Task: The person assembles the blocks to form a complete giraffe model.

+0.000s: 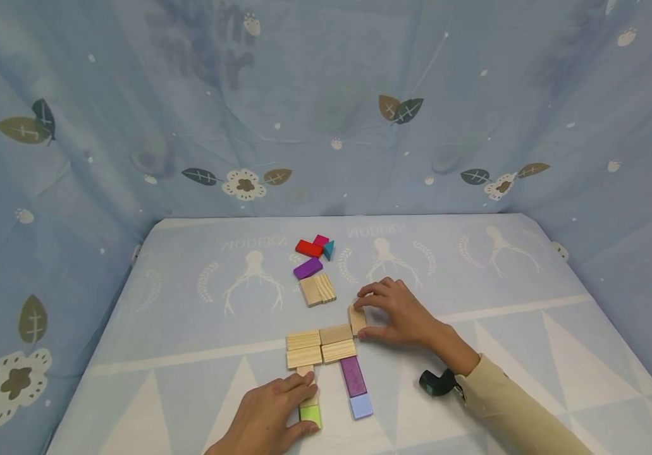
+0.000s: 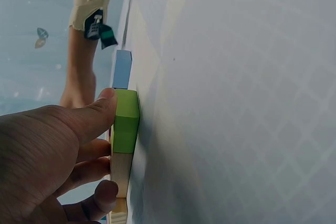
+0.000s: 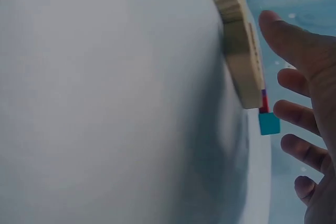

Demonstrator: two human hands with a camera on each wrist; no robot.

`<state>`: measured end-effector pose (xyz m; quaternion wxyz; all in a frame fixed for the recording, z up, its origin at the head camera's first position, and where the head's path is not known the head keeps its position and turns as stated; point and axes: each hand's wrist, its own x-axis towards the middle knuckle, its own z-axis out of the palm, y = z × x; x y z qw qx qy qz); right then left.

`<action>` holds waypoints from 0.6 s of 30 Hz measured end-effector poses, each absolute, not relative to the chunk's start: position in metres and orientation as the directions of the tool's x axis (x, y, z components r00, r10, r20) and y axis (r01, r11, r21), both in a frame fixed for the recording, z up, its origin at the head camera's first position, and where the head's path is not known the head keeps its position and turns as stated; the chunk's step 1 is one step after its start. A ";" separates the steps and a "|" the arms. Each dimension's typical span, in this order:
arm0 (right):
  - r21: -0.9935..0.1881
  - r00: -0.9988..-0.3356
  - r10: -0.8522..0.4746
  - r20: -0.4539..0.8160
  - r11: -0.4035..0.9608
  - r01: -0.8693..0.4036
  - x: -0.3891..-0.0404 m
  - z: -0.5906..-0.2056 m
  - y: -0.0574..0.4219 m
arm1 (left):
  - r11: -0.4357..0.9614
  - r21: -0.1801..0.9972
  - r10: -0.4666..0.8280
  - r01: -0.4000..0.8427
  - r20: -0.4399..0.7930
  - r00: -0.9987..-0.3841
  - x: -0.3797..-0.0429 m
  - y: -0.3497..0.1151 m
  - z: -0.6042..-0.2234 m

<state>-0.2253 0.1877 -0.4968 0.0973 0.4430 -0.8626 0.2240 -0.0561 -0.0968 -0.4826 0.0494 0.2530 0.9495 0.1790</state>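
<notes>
My left hand (image 1: 271,411) lies over a short column made of a green block (image 2: 126,121) and pale wooden blocks. In the left wrist view its thumb touches the green block and its fingertips rest along the column. The right hand (image 1: 396,313) is spread beside a plain wooden block (image 1: 358,320) at the right end of a row. A gap shows between its thumb and the wood in the right wrist view. Wooden planks (image 1: 303,349) form the row's left side, and a purple block (image 1: 353,376) with a light blue block (image 1: 361,406) runs down from its right part.
Farther back lie two wooden blocks (image 1: 318,290) side by side, a purple block (image 1: 308,268), a red block (image 1: 309,248), a pink block (image 1: 321,240) and a teal triangular block (image 1: 329,250). A black device (image 1: 438,383) is strapped at the right wrist. Patterned cloth (image 1: 326,126) hangs behind the table.
</notes>
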 end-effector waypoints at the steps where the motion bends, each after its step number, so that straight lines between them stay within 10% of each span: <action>1: -0.303 -0.589 -0.721 0.366 0.506 -0.808 -0.228 -0.494 0.186 | 0.808 0.364 0.498 0.464 -0.001 -0.867 -0.056 -0.097 -0.483; 18: -0.275 -0.600 -0.791 0.122 0.554 -0.786 -0.281 -0.474 0.120 | 0.805 0.375 0.498 0.460 -0.008 -0.867 -0.055 -0.097 -0.480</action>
